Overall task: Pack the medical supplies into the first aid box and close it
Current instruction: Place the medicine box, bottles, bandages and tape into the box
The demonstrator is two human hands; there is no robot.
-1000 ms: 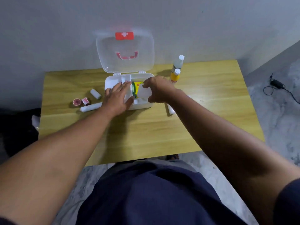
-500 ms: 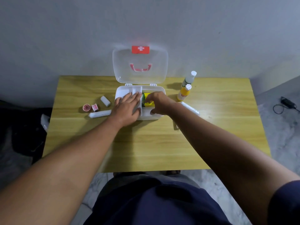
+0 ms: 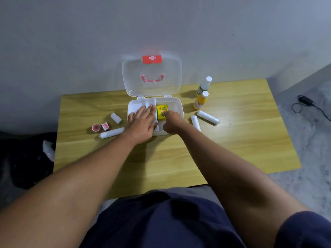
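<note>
Nearest the camera, the person's 2 bare forearms reach out over the yellow wooden table (image 3: pixel 161 167) toward the white plastic first aid box (image 3: pixel 177 104), which sits open at the table's far middle. The left hand (image 3: pixel 143 120) lies flat, fingers spread, across the box's left compartment and clamps on nothing. The right hand (image 3: pixel 172 121) is curled, its fingertips pressing the small yellow printed packet (image 3: pixel 162 111) down inside the box, just right of the divider.

1 second ago the right hand covered the packet from above; now the hand has drawn back toward the near rim and most of the packet shows, lying low in the box. That suggests the first item is seated and the hand is about to be freed.

Much is left outside. To the left lie a long white gauze roll (image 3: pixel 112 132), a short white roll (image 3: pixel 116 118) and 2 small red-and-white tape rolls (image 3: pixel 100 127). To the right lie 2 more white rolls (image 3: pixel 202 119). Beyond them stand an orange bottle (image 3: pixel 200 101) and a clear white-capped bottle (image 3: pixel 204 85). Farthest, the clear lid (image 3: pixel 152 76) with its red cross tag stands upright against the wall.
</note>
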